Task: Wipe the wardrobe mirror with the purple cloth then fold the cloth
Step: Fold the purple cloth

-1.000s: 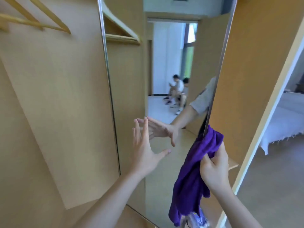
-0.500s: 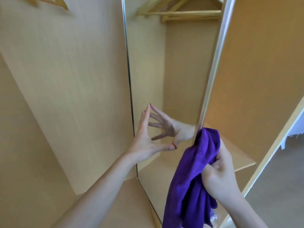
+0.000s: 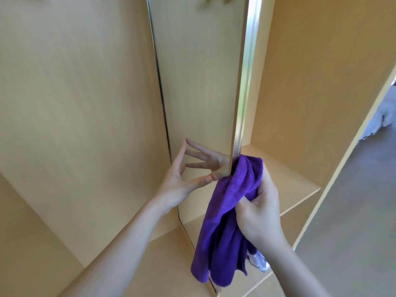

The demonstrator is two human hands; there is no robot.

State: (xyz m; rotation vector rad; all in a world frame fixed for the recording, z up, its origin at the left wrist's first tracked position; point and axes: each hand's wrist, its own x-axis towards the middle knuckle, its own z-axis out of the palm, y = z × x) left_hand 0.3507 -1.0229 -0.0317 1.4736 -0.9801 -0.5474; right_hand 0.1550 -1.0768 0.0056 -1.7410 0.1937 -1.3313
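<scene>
a home bedroom is shown, seen from inside an open wardrobe. pale wood panels [image 3: 75,103] fill the left and centre of the frame, and a tall mirror [image 3: 199,82] with a metal edge strip [image 3: 246,82] is set on the door at centre. a wooden shelf [image 3: 285,181] is seen at right of centre. beyond the wardrobe's edge, at the far right, a grey floor [image 3: 353,211] and a fringed white bed cover [image 3: 379,123] are glimpsed.
</scene>
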